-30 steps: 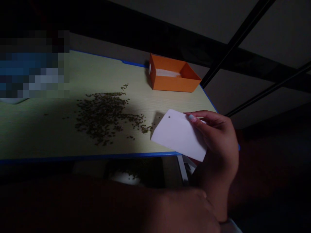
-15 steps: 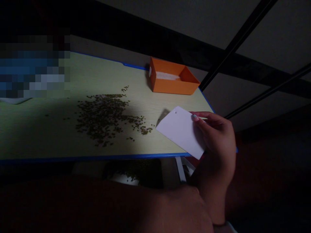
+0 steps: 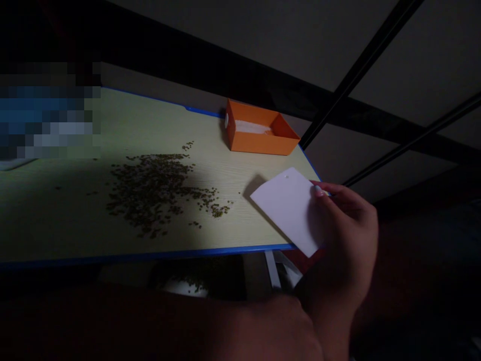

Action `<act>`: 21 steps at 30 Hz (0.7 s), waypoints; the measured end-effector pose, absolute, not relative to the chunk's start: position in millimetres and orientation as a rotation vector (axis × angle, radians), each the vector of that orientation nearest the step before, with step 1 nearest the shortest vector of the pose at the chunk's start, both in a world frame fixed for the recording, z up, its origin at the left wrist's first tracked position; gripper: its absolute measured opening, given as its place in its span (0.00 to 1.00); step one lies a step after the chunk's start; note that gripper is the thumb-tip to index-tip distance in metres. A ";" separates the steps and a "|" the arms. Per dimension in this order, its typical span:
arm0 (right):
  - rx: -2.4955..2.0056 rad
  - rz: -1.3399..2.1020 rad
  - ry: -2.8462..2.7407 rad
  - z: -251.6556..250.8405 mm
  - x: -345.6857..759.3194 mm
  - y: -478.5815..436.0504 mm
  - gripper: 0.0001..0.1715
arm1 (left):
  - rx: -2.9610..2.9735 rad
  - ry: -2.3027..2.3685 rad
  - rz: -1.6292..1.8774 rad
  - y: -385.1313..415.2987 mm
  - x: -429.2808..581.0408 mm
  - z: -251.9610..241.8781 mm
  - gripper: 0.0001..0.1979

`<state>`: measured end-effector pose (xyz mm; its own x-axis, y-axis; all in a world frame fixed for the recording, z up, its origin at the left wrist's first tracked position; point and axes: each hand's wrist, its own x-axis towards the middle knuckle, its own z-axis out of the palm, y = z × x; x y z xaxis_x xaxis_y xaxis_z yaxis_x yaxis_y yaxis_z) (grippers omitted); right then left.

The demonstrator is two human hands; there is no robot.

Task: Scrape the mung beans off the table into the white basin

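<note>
The head view, the sole vantage, is dim but legible at its centre. The right hand [image 3: 349,225] grasps a white card [image 3: 287,210], thumb on the near face and fingers mostly hidden behind the upper right side. The card is tilted and has a small hole near its top corner; its lowest corner overhangs the blue edging [image 3: 150,254] of a pale wooden table [image 3: 244,233]. Whether any part of it touches the tabletop cannot be determined. The left hand [image 3: 278,326] lies in shadow at the bottom, overlapping the right forearm in view; its grip, and any contact with that forearm, cannot be told. Small dark granules [image 3: 150,188] form a loose heap to the left of the card, with a short trail and stray pieces extending towards it; card and heap stand apart. Beyond the card, near the far edge, sits an orange box [image 3: 265,143] with a pale area inside. Similar granules show below the near edge, their support too dark to identify. In this inspector's judgement, the step in hand is holding the card clear of the heap. Any move towards the granules would call for a firm pinch, a lowered edge and a leftward path.
</note>
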<state>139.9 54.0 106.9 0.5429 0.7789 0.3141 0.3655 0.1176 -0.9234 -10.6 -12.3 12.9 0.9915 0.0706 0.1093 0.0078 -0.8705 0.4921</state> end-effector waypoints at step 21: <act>-1.492 0.535 -1.149 104.7 120.9 66.2 0.11 | 2.619 0.052 0.172 -12.7 -9.4 14.9 0.23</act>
